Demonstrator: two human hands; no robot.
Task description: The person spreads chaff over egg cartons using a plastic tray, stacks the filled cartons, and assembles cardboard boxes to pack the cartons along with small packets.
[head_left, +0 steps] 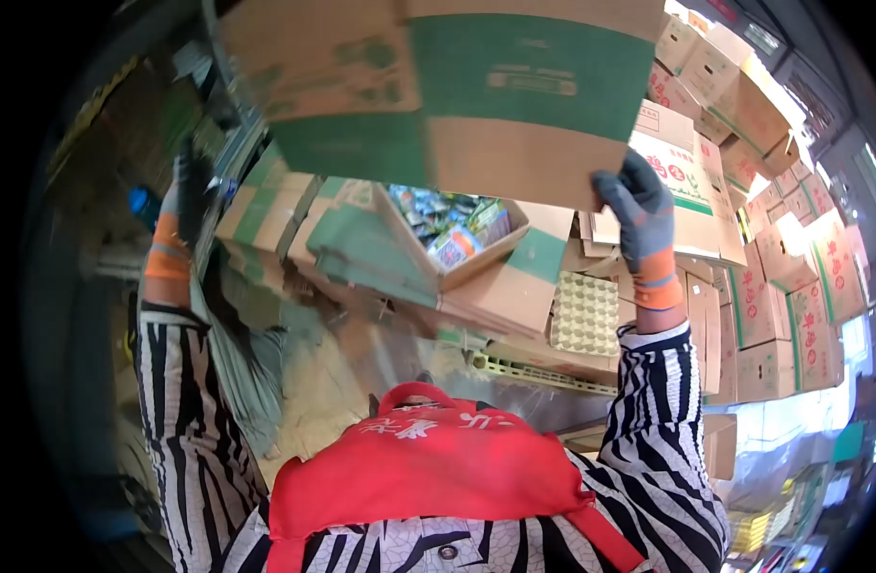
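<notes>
A large flat cardboard carton (534, 95), brown with green panels, is held up in front of me. My right hand (639, 202), in a grey and orange glove, is closed on its lower right corner. My left hand (192, 186), gloved the same way, is raised at the left with its fingers stretched upward. It appears apart from the carton's left edge and holds nothing that I can see. Below the carton, an open box (448, 272) of small colourful packets sits on stacked flattened cartons (371, 250).
Egg trays (585, 313) lie to the right of the flattened cartons, above a pale plastic pallet (543, 372). Printed cartons (763, 306) are piled high along the right. A metal frame (235, 153) stands at the left, near grey-green cloth (252, 382).
</notes>
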